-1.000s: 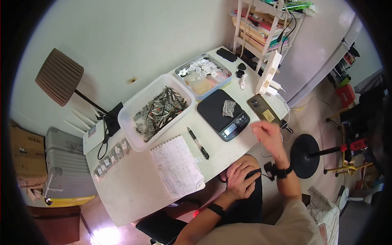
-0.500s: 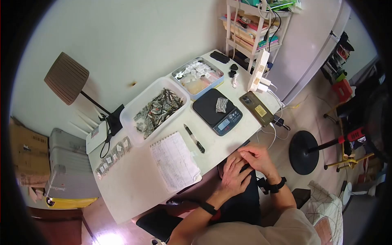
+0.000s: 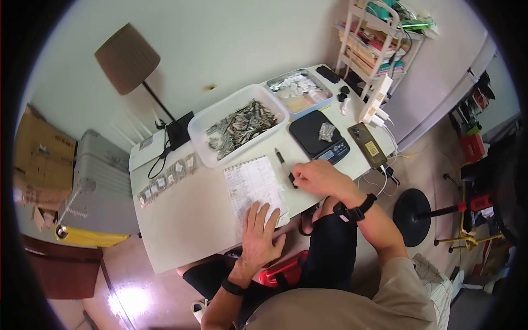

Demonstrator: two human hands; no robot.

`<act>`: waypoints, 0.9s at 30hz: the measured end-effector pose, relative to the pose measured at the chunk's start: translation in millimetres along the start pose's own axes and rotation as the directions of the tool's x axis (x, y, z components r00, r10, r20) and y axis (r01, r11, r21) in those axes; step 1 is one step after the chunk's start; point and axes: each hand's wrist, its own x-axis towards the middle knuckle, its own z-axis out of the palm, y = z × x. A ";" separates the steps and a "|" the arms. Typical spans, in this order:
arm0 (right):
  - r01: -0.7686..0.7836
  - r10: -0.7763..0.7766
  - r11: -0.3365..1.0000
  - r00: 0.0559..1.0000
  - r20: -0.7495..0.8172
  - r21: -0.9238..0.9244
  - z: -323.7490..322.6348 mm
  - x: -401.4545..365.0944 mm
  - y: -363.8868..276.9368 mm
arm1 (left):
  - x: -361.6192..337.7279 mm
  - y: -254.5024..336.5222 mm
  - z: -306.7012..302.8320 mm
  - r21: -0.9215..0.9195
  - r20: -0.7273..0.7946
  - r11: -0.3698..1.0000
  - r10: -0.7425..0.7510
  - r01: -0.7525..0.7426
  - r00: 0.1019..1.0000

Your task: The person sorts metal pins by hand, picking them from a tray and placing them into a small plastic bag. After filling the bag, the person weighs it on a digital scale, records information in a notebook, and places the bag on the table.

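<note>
Left hand [image 3: 261,234]: palm down, fingers [image 3: 258,212] spread wide, flat on the near edge of the notebook [image 3: 250,181]. Right hand [image 3: 318,177]: fingers curled narrow over the near end of the pen [image 3: 281,159]; cannot tell whether they actually pinch it. Pen lies on the desk [image 3: 181,225], just beside the notebook's right edge, between it and the scale [image 3: 311,131]. Phone [image 3: 369,146] right of scale.

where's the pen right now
In the head view the pen lies on the table between the notepad and the scale, its near end at the right hand.
</note>
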 end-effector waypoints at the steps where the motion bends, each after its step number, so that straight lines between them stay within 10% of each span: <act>1: -0.027 0.028 0.998 1.000 0.002 -0.063 5.7 10.8 2.4 | -1.5 -6.2 2.1 0.016 -0.005 1.000 -0.008 0.008 1.000; 13: -0.199 0.187 0.950 0.980 -0.072 -0.239 34.5 40.2 4.0 | -12.9 -36.4 25.7 0.007 -0.129 0.997 -0.077 0.078 0.989; 17: -0.252 0.274 0.950 0.955 -0.110 0.185 39.8 27.5 15.4 | -12.6 -37.5 27.0 -0.002 -0.164 0.996 -0.088 0.089 0.983; 21: -0.327 0.473 0.657 0.880 -0.034 0.679 46.0 8.8 8.7 | -13.0 -36.3 26.1 0.000 -0.162 0.995 -0.097 0.098 0.982; 25: -0.238 0.459 0.598 0.884 -0.084 0.766 57.4 -4.6 11.0 | -12.0 -33.9 25.7 0.018 -0.152 0.995 -0.091 0.095 0.984; 27: -0.176 0.329 0.849 0.914 -0.237 0.499 57.5 -5.5 10.0 | -11.6 -33.7 26.8 0.034 -0.145 0.995 -0.088 0.094 0.986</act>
